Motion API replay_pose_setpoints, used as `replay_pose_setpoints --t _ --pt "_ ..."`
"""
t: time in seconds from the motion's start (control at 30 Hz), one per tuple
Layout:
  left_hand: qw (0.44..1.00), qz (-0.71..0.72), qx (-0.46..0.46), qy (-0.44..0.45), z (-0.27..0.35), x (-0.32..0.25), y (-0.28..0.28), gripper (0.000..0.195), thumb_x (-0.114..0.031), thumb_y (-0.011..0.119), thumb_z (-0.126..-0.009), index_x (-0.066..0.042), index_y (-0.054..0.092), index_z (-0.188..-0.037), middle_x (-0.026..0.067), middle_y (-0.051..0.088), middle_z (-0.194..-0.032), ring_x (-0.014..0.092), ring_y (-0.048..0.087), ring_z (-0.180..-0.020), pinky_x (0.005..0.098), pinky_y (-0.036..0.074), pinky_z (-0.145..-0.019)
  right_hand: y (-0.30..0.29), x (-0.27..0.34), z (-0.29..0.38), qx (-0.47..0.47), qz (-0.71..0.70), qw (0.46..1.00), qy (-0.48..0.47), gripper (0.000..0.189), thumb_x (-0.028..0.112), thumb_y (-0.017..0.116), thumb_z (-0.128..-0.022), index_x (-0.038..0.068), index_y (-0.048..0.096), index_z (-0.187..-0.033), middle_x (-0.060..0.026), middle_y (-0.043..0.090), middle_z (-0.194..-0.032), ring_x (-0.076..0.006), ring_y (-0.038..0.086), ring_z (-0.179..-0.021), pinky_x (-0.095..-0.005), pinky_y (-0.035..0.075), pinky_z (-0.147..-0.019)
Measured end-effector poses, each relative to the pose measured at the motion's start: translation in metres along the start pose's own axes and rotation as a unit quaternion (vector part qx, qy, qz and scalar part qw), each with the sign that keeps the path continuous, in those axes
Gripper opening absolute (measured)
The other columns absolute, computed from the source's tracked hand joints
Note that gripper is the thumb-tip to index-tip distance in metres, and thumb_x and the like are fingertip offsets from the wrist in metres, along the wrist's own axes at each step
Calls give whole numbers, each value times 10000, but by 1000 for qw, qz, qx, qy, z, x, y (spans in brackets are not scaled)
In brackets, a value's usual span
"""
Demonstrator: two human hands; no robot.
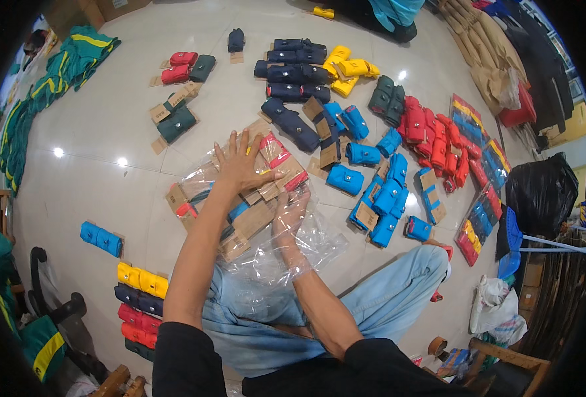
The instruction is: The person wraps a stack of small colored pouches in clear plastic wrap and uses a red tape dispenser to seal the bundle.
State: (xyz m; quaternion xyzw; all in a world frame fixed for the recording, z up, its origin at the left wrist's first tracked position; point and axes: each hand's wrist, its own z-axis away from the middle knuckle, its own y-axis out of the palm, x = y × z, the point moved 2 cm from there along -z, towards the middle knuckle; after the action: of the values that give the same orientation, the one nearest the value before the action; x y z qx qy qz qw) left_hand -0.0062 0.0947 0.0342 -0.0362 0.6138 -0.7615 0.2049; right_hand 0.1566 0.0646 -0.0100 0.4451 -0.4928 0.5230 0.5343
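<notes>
A clear plastic bag (318,238) lies before me on the floor, its loose end over my jeans. Inside are several fabric pouches, among them a red pouch (276,151), with brown cardboard tags (256,221) facing up. My left hand (241,166) rests on top of the bag, fingers spread over the pouches. My right hand (291,211) is inside the bag, seen through the film, its fingertips at the near end of a red pouch (295,181). Whether those fingers grip anything is hidden by glare and folds.
Rolled blue pouches (362,154), navy pouches (298,74), yellow pouches (355,67) and red pouches (437,139) lie ahead and right. A multicoloured row of pouches (139,310) is at left. Packed bags (479,223), a blue dustpan (510,248) and another person's leg (397,17) are farther out.
</notes>
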Motion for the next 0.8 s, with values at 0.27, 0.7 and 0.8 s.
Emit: replay_pose_setpoints --t 0.27,0.7,0.8 --pt "998 19 30 -45 -10 -15 1 1360 -998 477 -629 -149 132 -1633 185 38 -1691 419 1 -1551 720 4 -1167 16 10 22 -37 -64 997 14 676 47 626 -956 -8 258 -1520 -264 403 -1507 -366 557 -1297 -415 469 -1038" --pt "994 -42 -5 -105 -10 -50 7 1309 -959 485 -677 -128 145 -1630 191 70 -1688 430 34 -1549 744 10 -1144 8 11 29 -4 83 995 -53 546 130 541 -982 47 360 -1490 -211 547 -1422 -322 541 -1328 -446 245 -1126" --pt "994 -42 -37 -89 -10 -52 12 1239 -929 471 -725 -129 182 -1625 190 105 -1685 424 57 -1549 714 7 -1165 3 12 27 -10 140 984 -109 512 110 558 -978 30 390 -1455 -213 579 -1358 -324 577 -1284 -452 293 -1105"
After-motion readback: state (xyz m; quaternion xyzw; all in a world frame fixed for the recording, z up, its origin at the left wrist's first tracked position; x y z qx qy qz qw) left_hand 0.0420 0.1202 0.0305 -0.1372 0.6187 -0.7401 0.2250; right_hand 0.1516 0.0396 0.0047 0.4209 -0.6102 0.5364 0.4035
